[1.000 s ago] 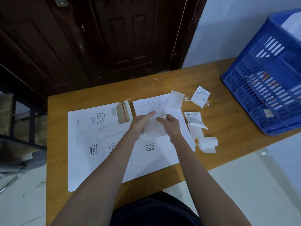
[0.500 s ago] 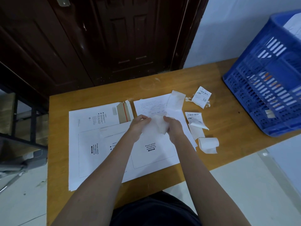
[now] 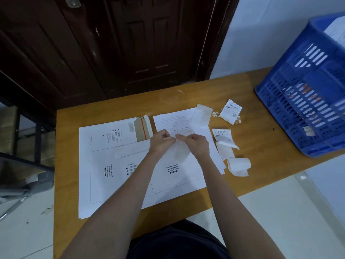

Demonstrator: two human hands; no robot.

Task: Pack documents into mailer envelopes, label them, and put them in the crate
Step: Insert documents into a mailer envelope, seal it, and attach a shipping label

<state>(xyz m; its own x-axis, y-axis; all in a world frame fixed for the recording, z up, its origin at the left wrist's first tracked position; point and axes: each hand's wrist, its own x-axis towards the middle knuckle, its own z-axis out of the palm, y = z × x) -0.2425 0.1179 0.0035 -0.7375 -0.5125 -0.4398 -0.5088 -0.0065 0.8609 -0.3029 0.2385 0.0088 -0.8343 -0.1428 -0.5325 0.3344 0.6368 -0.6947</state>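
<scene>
Far left of the grip: a stack of white mailer envelopes lies flat on the table, one showing a brown flap with a red strip.
Left hand: fingers curled, pinching the near-left edge of a thin white label sheet.
Right hand: pinching the same sheet from the other side, fingertips almost meeting the left's. It looks like peeling the label from its backing, though the exact layers are too blurred to tell.
Under the grip: the top envelope's printed "attach waybill here" box sits just below and toward the person. My read: the label goes straight down there, long side along the box.
Beyond the grip: printed documents, not yet packed.
Right of the grip: printed labels, a curled scrap, nothing blocking.
Far right: the blue crate, well apart, nearer the right hand.
</scene>
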